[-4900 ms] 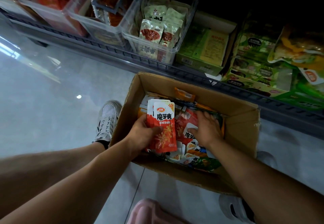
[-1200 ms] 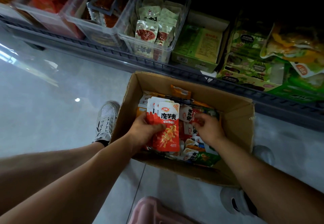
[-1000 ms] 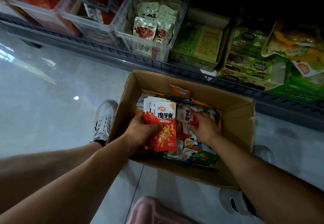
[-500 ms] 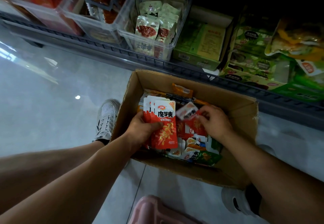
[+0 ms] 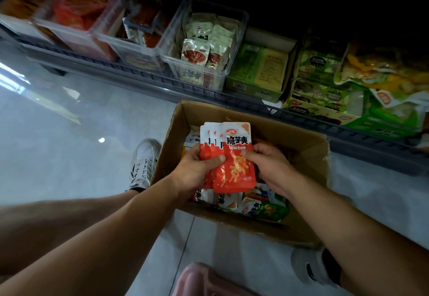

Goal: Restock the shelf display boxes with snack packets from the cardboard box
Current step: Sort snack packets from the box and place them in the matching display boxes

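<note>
Snack packets, red-and-white foil, black lettering (image 5: 228, 156): several, fanned upright, held above the open brown cardboard box (image 5: 308, 156) on the pale tiled floor (image 5: 81, 156).
Left hand (image 5: 192, 172): fingers curled behind the fan, thumb pressed across its front.
Right hand (image 5: 269, 165): thumb and fingers pinching the front packet's right edge.
Loose packets, mixed colours (image 5: 255, 205): lying in the box below.
Clear plastic display boxes (image 5: 240, 36): on the grey shelf (image 5: 130, 73) behind, part-filled.
Step, as I read it: squaring the fan into one neat stack. I would tap the bottom edges level, keep all faces forward and grip firmly, since slick foil probably slides.
</note>
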Action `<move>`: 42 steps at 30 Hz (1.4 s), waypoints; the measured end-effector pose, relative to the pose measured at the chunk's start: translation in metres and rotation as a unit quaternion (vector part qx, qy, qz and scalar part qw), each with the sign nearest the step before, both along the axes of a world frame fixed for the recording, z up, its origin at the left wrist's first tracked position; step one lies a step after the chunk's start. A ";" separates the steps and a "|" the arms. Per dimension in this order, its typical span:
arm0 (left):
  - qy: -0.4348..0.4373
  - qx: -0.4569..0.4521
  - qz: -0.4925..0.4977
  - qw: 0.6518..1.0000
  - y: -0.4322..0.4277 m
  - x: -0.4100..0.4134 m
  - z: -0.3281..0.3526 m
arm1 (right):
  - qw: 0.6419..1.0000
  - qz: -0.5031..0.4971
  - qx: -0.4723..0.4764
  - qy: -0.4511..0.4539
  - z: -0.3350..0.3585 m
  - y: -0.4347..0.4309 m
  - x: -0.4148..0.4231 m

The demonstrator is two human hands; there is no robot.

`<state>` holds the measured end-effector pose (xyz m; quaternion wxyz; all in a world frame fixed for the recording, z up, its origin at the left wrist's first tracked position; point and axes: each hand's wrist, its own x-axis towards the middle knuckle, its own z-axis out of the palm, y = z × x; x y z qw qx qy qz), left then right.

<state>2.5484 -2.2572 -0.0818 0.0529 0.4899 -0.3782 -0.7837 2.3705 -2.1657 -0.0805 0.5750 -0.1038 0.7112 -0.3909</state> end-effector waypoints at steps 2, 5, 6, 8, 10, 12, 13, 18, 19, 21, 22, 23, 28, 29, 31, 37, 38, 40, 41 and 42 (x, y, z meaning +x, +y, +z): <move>0.022 0.006 0.003 1.000 -0.001 -0.005 0.013 | 0.999 -0.026 -0.013 -0.027 0.014 -0.002 0.002; 0.028 0.007 0.025 0.999 0.001 -0.016 0.033 | 0.998 -0.022 -0.051 -0.034 0.043 -0.002 -0.005; 0.033 -0.001 0.030 0.999 0.004 -0.023 0.042 | 0.997 -0.026 -0.065 -0.031 0.054 0.001 -0.007; 0.038 -0.024 0.030 0.999 0.011 -0.038 0.063 | 0.995 -0.035 -0.091 -0.024 0.078 0.006 -0.011; 0.040 -0.065 0.031 0.997 0.019 -0.054 0.087 | 0.990 -0.052 -0.129 -0.034 0.101 0.013 -0.014; 0.049 -0.085 0.025 0.995 0.027 -0.064 0.114 | 0.984 -0.065 -0.150 -0.063 0.128 0.020 -0.018; 0.061 -0.083 0.016 0.995 0.032 -0.069 0.128 | 0.982 -0.064 -0.157 -0.078 0.143 0.023 -0.020; 0.106 -0.150 -0.025 0.983 0.046 -0.084 0.199 | 0.972 -0.059 -0.220 -0.065 0.209 0.036 -0.025; 0.112 -0.163 -0.035 0.980 0.047 -0.085 0.212 | 0.969 -0.062 -0.234 -0.053 0.221 0.036 -0.024; 0.114 -0.200 -0.045 0.972 0.043 -0.088 0.239 | 0.962 -0.064 -0.262 -0.033 0.246 0.035 -0.024; 0.113 -0.221 -0.040 0.968 0.040 -0.088 0.252 | 0.960 -0.057 -0.275 -0.016 0.257 0.033 -0.025; 0.117 -0.242 -0.039 0.962 0.035 -0.089 0.265 | 0.957 -0.045 -0.287 0.007 0.270 0.031 -0.026; 0.118 -0.377 -0.109 0.912 -0.020 -0.094 0.345 | 0.936 -0.003 -0.332 0.113 0.342 -0.003 -0.046; 0.121 -0.404 -0.115 0.899 -0.034 -0.095 0.363 | 0.929 -0.006 -0.345 0.131 0.357 -0.013 -0.052; 0.126 -0.472 -0.101 0.866 -0.057 -0.101 0.393 | 0.910 -0.012 -0.370 0.187 0.382 -0.036 -0.062; 0.145 -0.597 -0.004 0.789 -0.116 -0.138 0.437 | 0.848 -0.024 -0.427 0.312 0.430 -0.105 -0.091; 0.145 -0.607 -0.001 0.782 -0.125 -0.143 0.439 | 0.838 -0.020 -0.427 0.340 0.433 -0.113 -0.095; 0.134 -0.635 -0.006 0.761 -0.138 -0.149 0.442 | 0.821 -0.014 -0.424 0.383 0.435 -0.125 -0.100; 0.124 -0.649 -0.010 0.751 -0.146 -0.152 0.442 | 0.816 -0.010 -0.420 0.396 0.434 -0.131 -0.102; 0.112 -0.662 -0.015 0.741 -0.152 -0.155 0.441 | 0.813 -0.006 -0.417 0.405 0.433 -0.136 -0.105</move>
